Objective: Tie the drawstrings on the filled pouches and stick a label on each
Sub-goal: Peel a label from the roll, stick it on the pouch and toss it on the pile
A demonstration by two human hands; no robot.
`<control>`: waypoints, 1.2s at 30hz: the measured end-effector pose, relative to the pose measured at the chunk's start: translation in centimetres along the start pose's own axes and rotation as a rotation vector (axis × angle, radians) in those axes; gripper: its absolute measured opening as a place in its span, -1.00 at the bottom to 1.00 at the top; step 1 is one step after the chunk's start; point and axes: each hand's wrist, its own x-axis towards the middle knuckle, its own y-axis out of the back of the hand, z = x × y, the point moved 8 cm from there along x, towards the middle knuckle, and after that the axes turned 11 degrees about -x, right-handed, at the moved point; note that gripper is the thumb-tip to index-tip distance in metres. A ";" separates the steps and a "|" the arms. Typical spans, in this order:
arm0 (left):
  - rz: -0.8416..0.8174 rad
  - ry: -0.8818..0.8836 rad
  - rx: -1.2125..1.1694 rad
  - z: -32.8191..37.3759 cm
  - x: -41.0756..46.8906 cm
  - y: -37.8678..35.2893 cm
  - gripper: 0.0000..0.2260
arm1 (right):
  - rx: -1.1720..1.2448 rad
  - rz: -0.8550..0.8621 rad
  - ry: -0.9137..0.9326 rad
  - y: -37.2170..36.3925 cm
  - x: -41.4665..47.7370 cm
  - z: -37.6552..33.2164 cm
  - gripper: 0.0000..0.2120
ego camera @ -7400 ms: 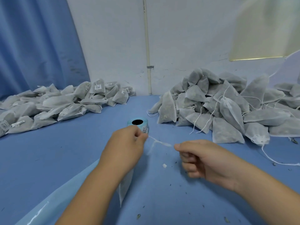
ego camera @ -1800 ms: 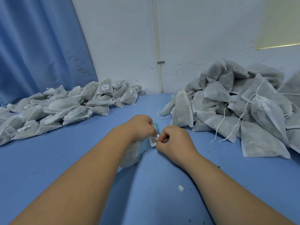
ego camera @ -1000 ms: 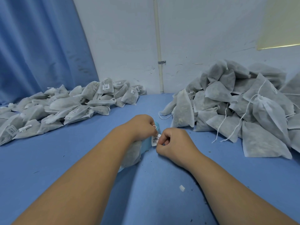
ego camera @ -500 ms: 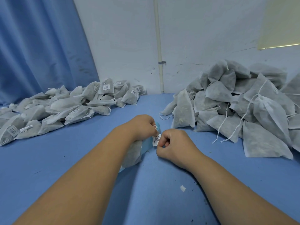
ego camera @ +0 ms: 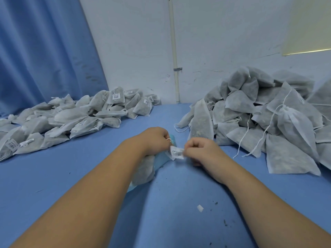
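Note:
A filled grey pouch (ego camera: 144, 169) hangs under my left hand (ego camera: 157, 138), which grips its gathered neck; a loop of white drawstring (ego camera: 168, 139) shows at the fingers. My right hand (ego camera: 200, 151) pinches a small white printed label (ego camera: 177, 152) between the two hands. The pale blue label roll (ego camera: 173, 139) is mostly hidden behind my left hand, and its backing strip (ego camera: 161, 161) runs toward me under the pouch.
A heap of unlabelled pouches with loose strings (ego camera: 265, 119) fills the right of the blue table (ego camera: 179, 203). Labelled pouches (ego camera: 71, 119) lie spread at the left by a blue curtain (ego camera: 44, 51). A white paper scrap (ego camera: 200, 208) and dark crumbs lie near my right forearm.
Earlier my hands pulled the drawstring apart. They then came together at the roll, and my right hand has now drawn the label a little to the right.

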 end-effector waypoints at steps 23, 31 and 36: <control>0.356 -0.085 -0.752 1.1 -7.0 4.8 -0.84 | 0.493 -0.046 -0.002 2.2 -0.5 -3.6 -0.78; 0.241 -0.054 -1.254 5.4 -11.6 2.4 -0.91 | 0.282 -0.136 0.081 3.4 -7.3 -8.5 -0.76; -0.014 0.006 -1.690 7.5 -13.3 -2.5 -0.85 | 0.351 -0.214 0.051 3.8 -13.3 -7.4 -0.77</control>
